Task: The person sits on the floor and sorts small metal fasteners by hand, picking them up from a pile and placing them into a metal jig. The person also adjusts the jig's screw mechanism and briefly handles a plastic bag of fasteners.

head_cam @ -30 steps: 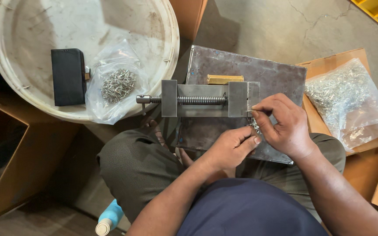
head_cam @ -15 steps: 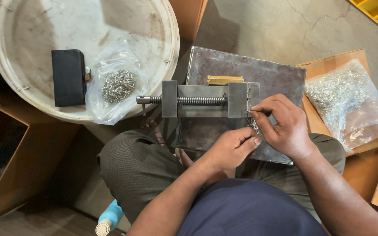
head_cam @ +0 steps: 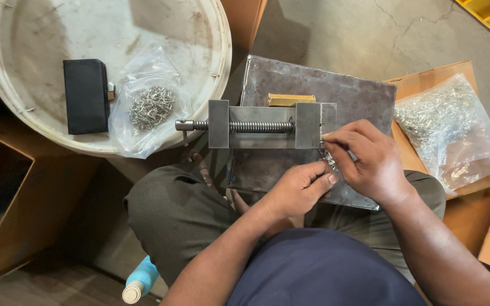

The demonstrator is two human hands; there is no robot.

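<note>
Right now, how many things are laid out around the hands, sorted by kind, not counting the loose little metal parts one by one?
Clear bags of small metal parts: 2 (one on the white lid, one on cardboard)
Vises: 1
Metal plates: 1
Brass blocks: 1
Black cases: 1
Round white lids: 1
Blue bottles: 1
Total: 8

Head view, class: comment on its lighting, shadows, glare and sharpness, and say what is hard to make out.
Head view: even, soft light and sharp focus across the vise and steel plate; deep shadow fills the lower left corner beside the cardboard box; mild glare on the clear bag of metal parts; the small shiny pieces between the left hand and right hand are too hidden to identify.
</note>
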